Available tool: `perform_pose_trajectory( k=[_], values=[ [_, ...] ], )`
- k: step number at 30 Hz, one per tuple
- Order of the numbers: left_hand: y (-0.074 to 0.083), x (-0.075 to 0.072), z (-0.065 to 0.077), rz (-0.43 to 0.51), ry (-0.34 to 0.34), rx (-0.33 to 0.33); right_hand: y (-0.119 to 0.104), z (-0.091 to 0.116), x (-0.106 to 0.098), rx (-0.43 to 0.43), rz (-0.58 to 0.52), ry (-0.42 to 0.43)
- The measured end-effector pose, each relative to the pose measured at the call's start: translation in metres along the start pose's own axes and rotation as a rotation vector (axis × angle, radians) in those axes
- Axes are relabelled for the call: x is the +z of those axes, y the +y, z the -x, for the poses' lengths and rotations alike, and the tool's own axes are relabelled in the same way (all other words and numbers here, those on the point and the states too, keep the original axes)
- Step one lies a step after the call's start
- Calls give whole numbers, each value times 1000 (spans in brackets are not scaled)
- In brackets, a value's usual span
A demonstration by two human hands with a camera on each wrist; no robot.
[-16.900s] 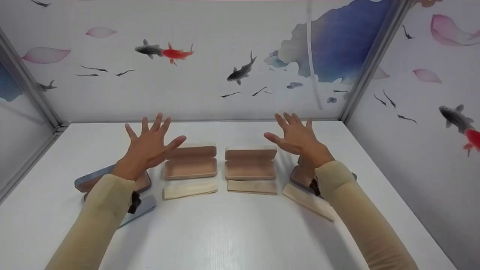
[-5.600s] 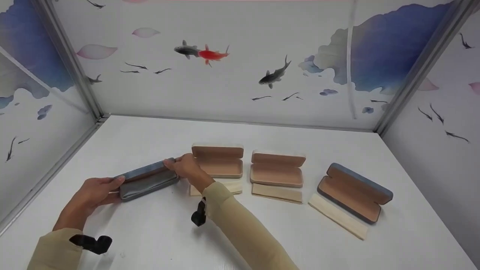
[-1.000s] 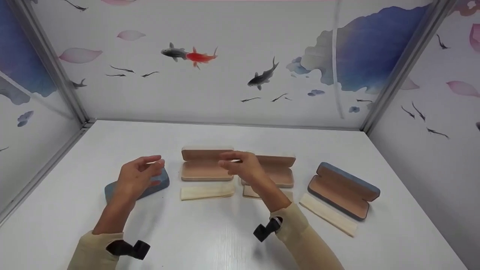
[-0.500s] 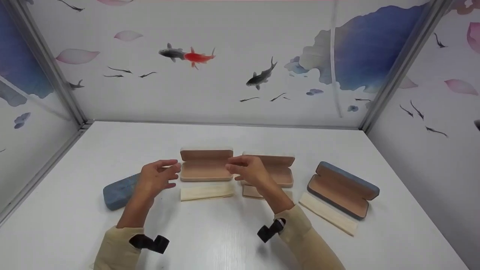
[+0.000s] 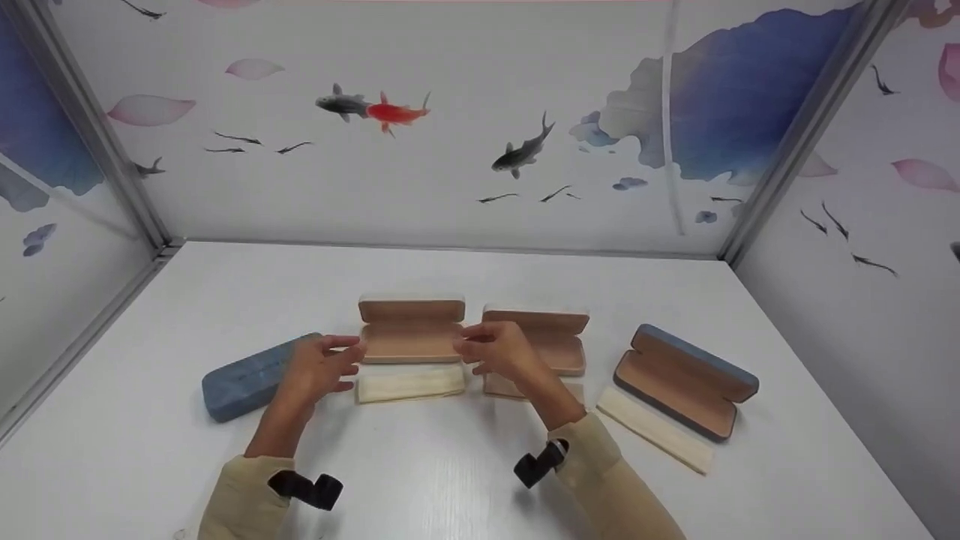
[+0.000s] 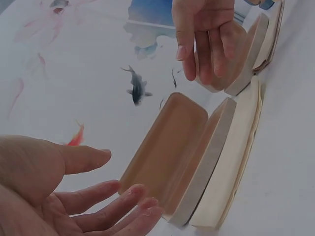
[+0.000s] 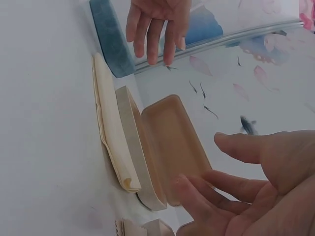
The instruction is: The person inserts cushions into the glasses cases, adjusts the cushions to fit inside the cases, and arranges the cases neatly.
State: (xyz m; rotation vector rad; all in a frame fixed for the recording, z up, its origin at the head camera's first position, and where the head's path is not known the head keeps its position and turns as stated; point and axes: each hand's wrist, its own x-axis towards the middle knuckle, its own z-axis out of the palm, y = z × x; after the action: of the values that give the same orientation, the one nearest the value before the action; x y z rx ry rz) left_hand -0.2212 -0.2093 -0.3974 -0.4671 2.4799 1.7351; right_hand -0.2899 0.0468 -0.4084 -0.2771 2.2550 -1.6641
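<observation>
An open cream glasses case (image 5: 412, 343) with a tan lining stands between my two hands, its lid tilted back. At its left end is my left hand (image 5: 311, 367), fingers spread and only slightly bent, holding nothing. My right hand (image 5: 504, 349) is at the other end, likewise with loose fingers and nothing in them. In the wrist views the fingertips overlap the case's ends; I cannot tell whether they touch it. A folded cream cloth (image 5: 411, 384) lies directly in front of this case. Behind my left hand sits a closed blue glasses case (image 5: 244, 382).
Partly behind my right hand is a second open cream case (image 5: 559, 345), with a folded beige cloth (image 5: 501, 385) before it. Farther right stand an open blue case (image 5: 679, 386) and a folded cream cloth (image 5: 656, 431). A printed wall panel (image 5: 420, 195) borders the table's back.
The left blue case stood open earlier, then both hands held it with a grey-blue cloth inside; it is closed now. My left hand has moved right from it to the cream case.
</observation>
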Motion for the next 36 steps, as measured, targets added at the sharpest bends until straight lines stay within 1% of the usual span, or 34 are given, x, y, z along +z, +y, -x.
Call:
perform_pose_trajectory(
  k=[6,11,14,18,22,27,31,36],
  values=[
    [-6,4,-5,-58,-6,-15,4,0,4,32,129,14],
    [-8,4,-7,-139,-24,-22,6,0,8,44,193,16],
    [-10,5,-8,-180,-41,-40,9,2,12,44,243,34],
    [-12,7,-10,-214,-55,-85,12,2,17,64,294,54],
    [-15,9,-11,-218,-55,-94,15,1,21,71,312,46],
    [-20,12,-12,-242,-57,-88,18,1,24,51,317,45],
    [-23,14,-14,-266,-44,-79,20,1,27,28,326,39],
    [-25,17,-14,-252,-23,-43,24,1,28,-8,344,36]
  ],
)
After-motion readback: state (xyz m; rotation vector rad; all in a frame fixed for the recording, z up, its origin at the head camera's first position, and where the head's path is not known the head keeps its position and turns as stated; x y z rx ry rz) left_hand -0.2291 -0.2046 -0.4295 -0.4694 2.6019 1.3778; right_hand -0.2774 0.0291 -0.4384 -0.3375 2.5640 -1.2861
